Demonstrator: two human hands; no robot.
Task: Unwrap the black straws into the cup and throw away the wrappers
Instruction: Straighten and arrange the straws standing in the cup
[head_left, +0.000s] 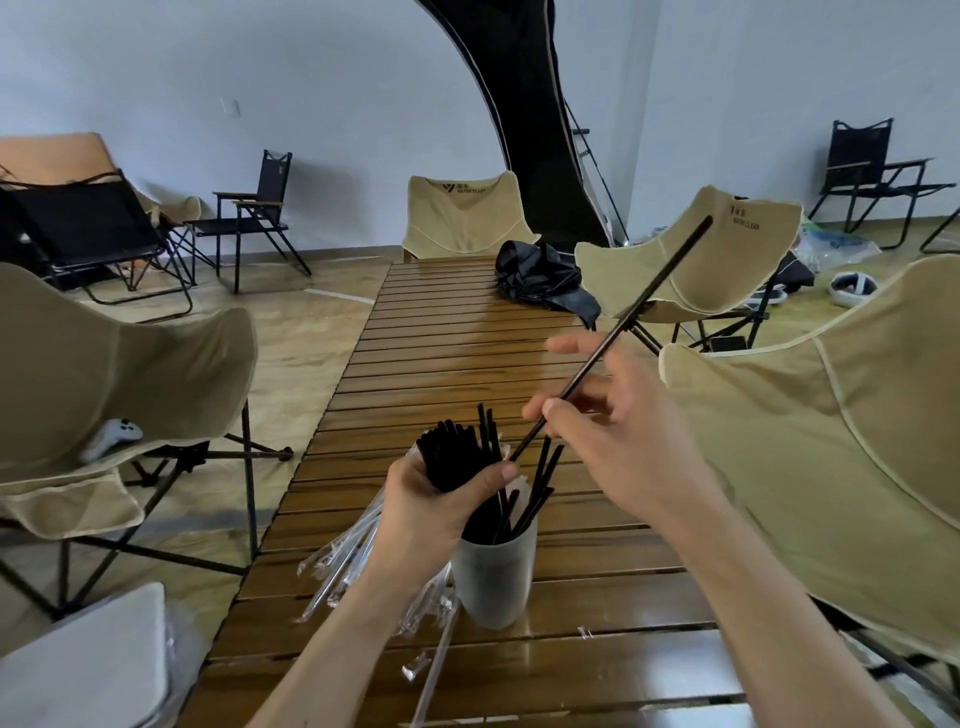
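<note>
A translucent white cup (493, 582) stands on the slatted wooden table (441, 332) and holds several bare black straws (537, 488). My left hand (431, 499) grips a bundle of black straws (452, 457) in clear wrappers just left of the cup. The bundle's wrapper ends (343, 561) fan out below my wrist. My right hand (613, 421) pinches one long black straw (649, 296) that slants up to the right, its lower tip close to the bundle's top.
Loose clear wrappers (431, 649) lie on the table in front of the cup. A crumpled black bag (540, 280) sits at the table's far end. Beige folding chairs (831, 441) flank the table on both sides, and a white lid-like surface (88, 665) is at lower left.
</note>
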